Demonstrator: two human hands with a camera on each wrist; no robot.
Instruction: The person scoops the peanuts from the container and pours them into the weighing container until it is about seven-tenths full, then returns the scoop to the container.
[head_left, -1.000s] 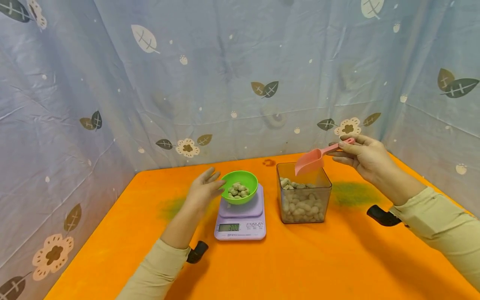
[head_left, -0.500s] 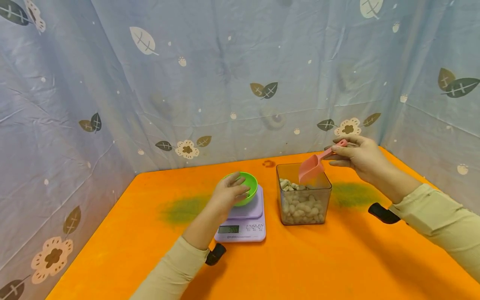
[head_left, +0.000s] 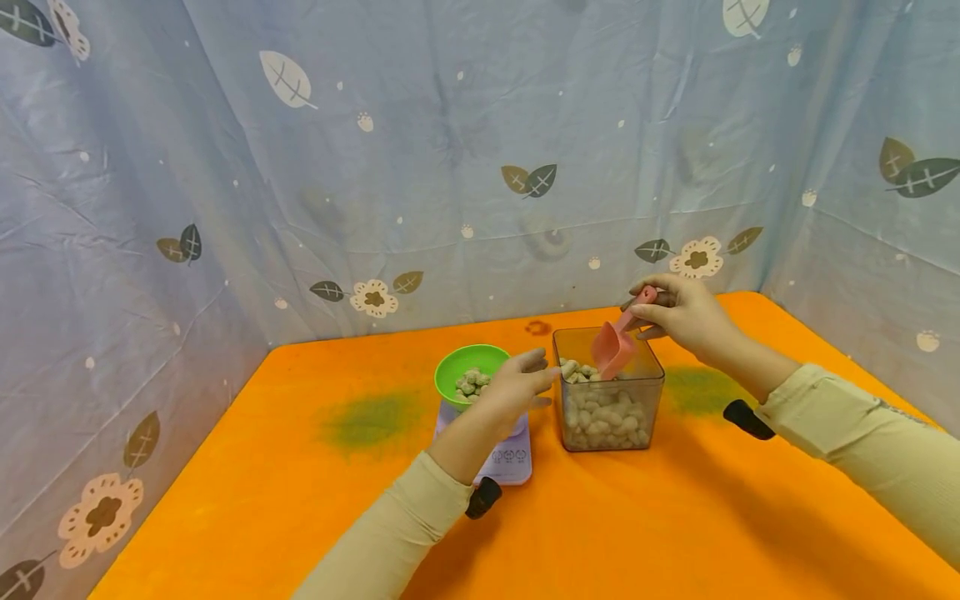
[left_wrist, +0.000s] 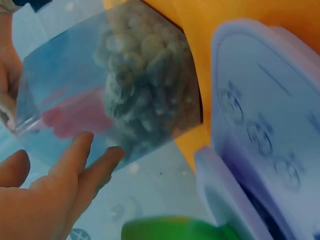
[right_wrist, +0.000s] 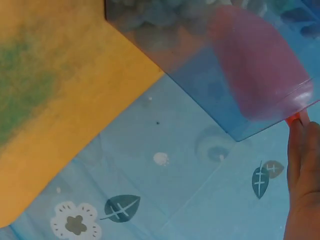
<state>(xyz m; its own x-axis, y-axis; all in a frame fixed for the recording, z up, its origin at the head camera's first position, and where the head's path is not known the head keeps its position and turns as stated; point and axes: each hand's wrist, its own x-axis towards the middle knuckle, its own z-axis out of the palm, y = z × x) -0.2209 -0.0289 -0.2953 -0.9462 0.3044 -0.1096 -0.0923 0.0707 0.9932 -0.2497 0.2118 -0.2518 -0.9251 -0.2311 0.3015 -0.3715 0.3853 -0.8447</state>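
My right hand (head_left: 686, 315) pinches the handle of a pink scoop (head_left: 613, 350), whose bowl dips into a clear, smoky container (head_left: 611, 417) at the level of the peanuts (head_left: 603, 408). Through the container wall the scoop (right_wrist: 260, 65) also shows in the right wrist view. My left hand (head_left: 510, 392) has its fingers extended at the container's left side; whether they touch it I cannot tell. Behind that hand a green bowl (head_left: 459, 371) with some peanuts (head_left: 471, 383) sits on a lilac kitchen scale (head_left: 517, 467). The hand and forearm hide the scale's display.
Orange cloth (head_left: 262, 467) covers the table, with a green patch (head_left: 375, 417) on the left and another on the right of the container. A patterned blue curtain (head_left: 420, 167) closes off the back and sides. Black wrist cameras (head_left: 483, 498) stick out below both sleeves.
My left hand has moved right, across the green bowl, to the container's side. My right hand has shifted left and tipped the scoop more steeply, lowering it into the container.
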